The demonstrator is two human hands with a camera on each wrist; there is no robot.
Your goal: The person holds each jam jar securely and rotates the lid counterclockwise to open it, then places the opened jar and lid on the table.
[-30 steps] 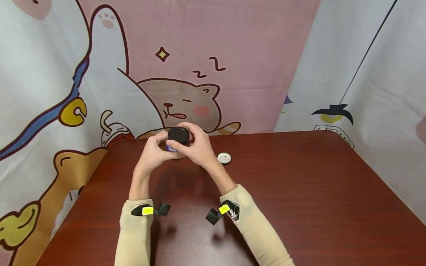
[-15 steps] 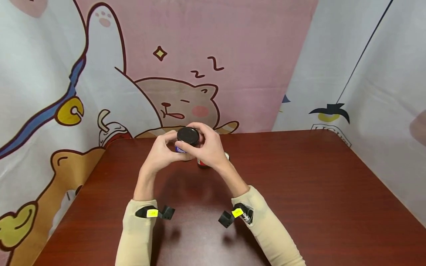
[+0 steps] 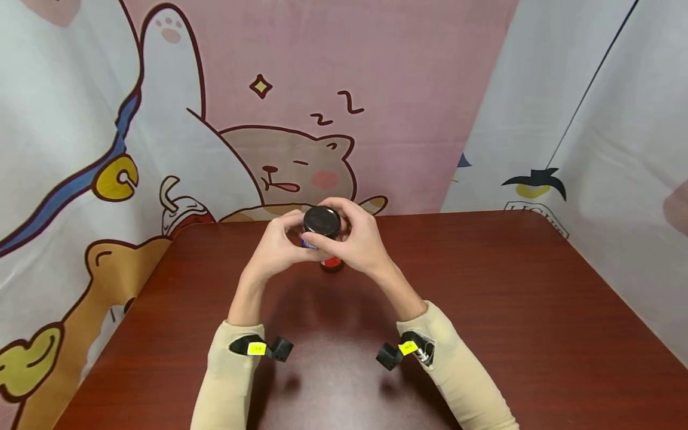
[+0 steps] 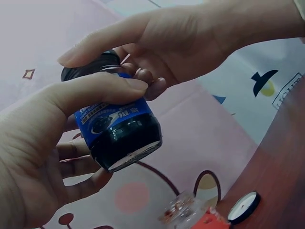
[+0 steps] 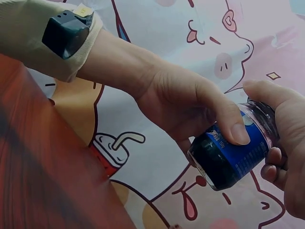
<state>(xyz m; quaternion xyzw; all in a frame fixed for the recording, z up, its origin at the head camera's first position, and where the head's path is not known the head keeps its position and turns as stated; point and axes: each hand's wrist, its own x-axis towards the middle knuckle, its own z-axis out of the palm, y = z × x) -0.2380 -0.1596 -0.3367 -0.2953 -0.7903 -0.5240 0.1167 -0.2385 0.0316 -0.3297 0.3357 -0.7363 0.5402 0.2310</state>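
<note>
Raised over the far part of the table, a dark glass jar [image 4: 126, 131] with a blue label [image 5: 240, 145] is held in both hands. My left hand [image 3: 279, 251] grips the jar's body, its thumb across the label. On the black lid [image 3: 321, 221] at the jar's top, my right hand [image 3: 365, 245] has its thumb and fingers curled round the rim. Just below the hands, a second jar [image 3: 332, 264] with a red label stands on the table, mostly hidden from the head view. The left wrist view shows its clear glass upper part.
A loose lid [image 4: 244, 207], dark-rimmed with a white inside, lies beside the red-labelled jar. The brown table [image 3: 510, 310] ends at a cartoon-printed cloth [image 3: 408, 89] behind and at the sides. A small camera [image 5: 66, 33] sits on each wrist.
Both hands have moved right in the head view with the blue-labelled jar. The red-labelled jar has come into sight under them, while the loose lid is now hidden there.
</note>
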